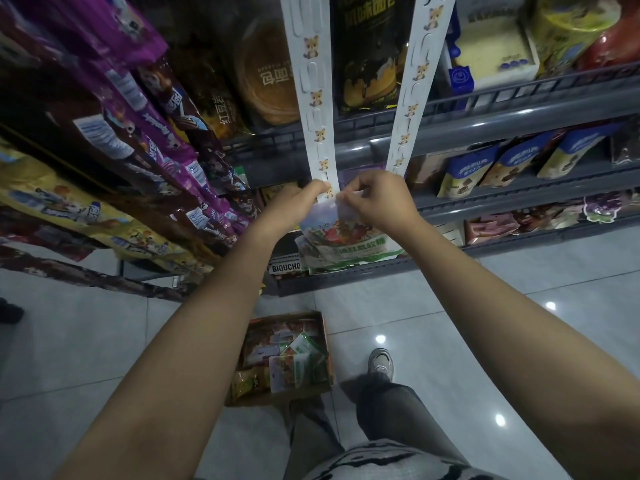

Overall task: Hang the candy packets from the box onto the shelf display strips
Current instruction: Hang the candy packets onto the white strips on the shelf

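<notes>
Right hand [375,202] pinches the white header of the packet [341,242] at mid-frame, fingers curled tight on its top edge. Left hand [294,204] pinches the bottom end of the left strip [320,133], steadying it right beside that header. The packet hangs below both grips, its printed body sagging a little: it looks light, soft and crinkly, probably slick film, so the stiffer header by the hang hole is the sensible place to hold. Whether the hole is over a tab yet, I cannot tell. A second strip [412,95] hangs bare just to the right. Down at lower centre, the box [325,344] sits on the floor [104,341] with more packets inside.
</notes>
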